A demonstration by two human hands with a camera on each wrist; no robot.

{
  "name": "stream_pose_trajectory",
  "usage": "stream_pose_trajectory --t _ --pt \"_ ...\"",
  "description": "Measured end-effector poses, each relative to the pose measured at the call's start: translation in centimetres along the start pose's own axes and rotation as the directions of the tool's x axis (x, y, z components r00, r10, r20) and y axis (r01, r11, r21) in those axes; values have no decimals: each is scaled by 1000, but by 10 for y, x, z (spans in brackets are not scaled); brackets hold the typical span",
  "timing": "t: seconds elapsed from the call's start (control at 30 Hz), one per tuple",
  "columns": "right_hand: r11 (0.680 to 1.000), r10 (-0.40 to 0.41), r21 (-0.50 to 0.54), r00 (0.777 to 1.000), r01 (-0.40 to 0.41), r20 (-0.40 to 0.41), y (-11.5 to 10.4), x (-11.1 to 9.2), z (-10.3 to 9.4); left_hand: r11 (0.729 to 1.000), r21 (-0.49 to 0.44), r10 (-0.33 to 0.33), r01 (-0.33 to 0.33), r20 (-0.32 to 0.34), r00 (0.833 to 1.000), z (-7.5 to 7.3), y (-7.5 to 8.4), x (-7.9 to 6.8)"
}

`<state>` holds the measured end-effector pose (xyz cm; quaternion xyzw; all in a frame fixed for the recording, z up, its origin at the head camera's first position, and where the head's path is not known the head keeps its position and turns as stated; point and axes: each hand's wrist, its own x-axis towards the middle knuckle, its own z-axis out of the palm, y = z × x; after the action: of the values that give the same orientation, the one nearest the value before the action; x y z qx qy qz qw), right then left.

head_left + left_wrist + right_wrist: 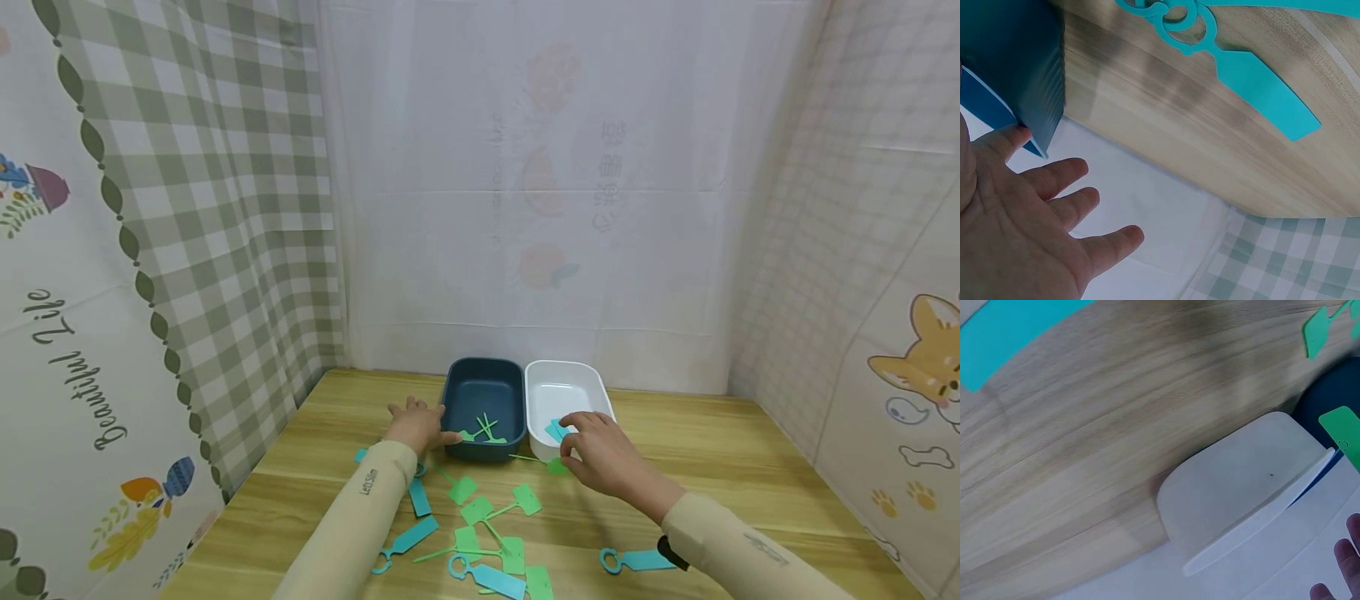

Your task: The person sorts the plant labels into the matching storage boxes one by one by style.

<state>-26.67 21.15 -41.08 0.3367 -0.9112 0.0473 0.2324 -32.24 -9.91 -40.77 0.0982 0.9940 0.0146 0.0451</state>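
My left hand (417,427) rests at the left side of the dark blue bin (483,450), its fingers spread. In the left wrist view, one fingertip of this hand (1041,219) touches the bin's rim (997,94). My right hand (609,457) is in front of the white bin (592,387) and pinches a green tag (557,467) with a thin stem pointing left. That tag (1342,432) stands above the table in the right wrist view; the pinching fingertips are outside that view. Green stemmed tags (491,437) lie in the dark bin, blue ones (557,430) in the white bin.
Several green tags (512,554) and blue looped tags (491,581) lie scattered on the wooden table (300,517) in front of the bins. Another blue tag (645,560) lies under the right forearm. A white cloth (450,250) hangs behind the bins.
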Motion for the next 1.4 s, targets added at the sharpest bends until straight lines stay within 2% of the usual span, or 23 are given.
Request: stream_pose_trajectory --t 0.37,0.67,0.83,1.2,1.4 --pt "990 137 44 988 -134 -75 -5 21 6 1000 -9 2 -2 6 1000 -2 2 -1" --pt "960 269 112 956 -256 -120 -9 42 11 1000 -9 -3 3 15 1000 -2 0 1" --pt "925 365 148 925 -349 -100 -13 55 16 1000 -18 -6 6 18 1000 -1 0 1" --pt "809 562 242 826 -536 -49 -15 73 30 1000 -24 0 1 22 1000 -1 1 2" --pt "788 587 249 809 -563 -33 -18 81 35 999 -33 3 -2 19 1000 0 -1 2"
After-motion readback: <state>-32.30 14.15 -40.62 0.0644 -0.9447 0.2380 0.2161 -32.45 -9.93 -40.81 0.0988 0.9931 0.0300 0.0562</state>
